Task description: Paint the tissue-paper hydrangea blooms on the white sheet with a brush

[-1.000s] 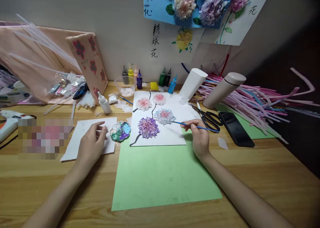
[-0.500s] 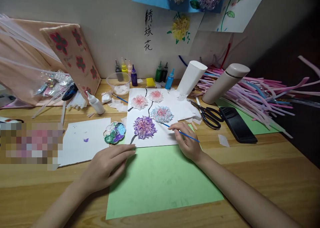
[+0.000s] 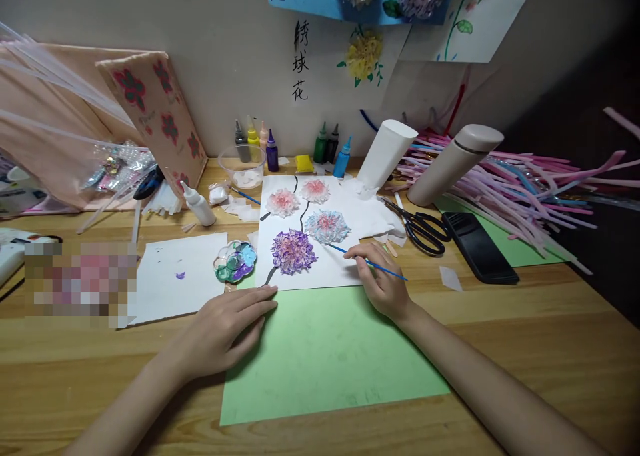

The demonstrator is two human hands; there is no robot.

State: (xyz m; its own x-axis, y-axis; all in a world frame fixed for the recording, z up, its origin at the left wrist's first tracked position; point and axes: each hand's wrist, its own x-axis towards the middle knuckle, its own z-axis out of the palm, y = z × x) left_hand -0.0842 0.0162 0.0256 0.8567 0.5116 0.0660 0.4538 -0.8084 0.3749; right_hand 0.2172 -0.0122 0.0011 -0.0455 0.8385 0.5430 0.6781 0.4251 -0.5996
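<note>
My right hand (image 3: 381, 284) pinches a thin blue paintbrush (image 3: 395, 273), its tip close to the blue-pink paper flower (image 3: 327, 226) on the white sheet (image 3: 345, 266). A purple flower (image 3: 293, 251) and two pink ones (image 3: 283, 202) are also on that sheet. My left hand (image 3: 226, 328) lies flat, fingers stretched out, on the left edge of the green paper (image 3: 325, 356), just below the white sheet's corner. A flower-shaped paint palette (image 3: 236, 261) sits a little above the left hand.
Scissors (image 3: 420, 228), a black phone (image 3: 480, 247), a beige bottle (image 3: 453, 166) and a white tube (image 3: 385, 155) lie to the right, with pink strips (image 3: 520, 189) behind. Paint bottles (image 3: 270, 151), a plastic bowl (image 3: 243, 165), a glue bottle (image 3: 199, 205) and a white card (image 3: 175, 284) stand left.
My left hand left the white card by the palette and came down flat onto the green paper's left edge. My right hand drew back slightly with the brush, closer to the sheet's lower edge.
</note>
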